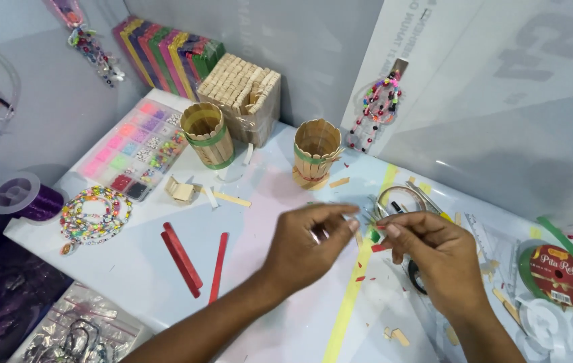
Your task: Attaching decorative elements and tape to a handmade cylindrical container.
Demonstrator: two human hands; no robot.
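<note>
Left hand (307, 245) and right hand (428, 245) meet at frame centre, fingertips together pinching a small green piece (373, 235). It lies between them, equally near both

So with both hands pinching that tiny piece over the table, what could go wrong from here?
The small piece sits only between the fingertips of the left hand and right hand; it may slip and get lost among the scraps. A forearm sweep could also scatter the red sticks.
</note>
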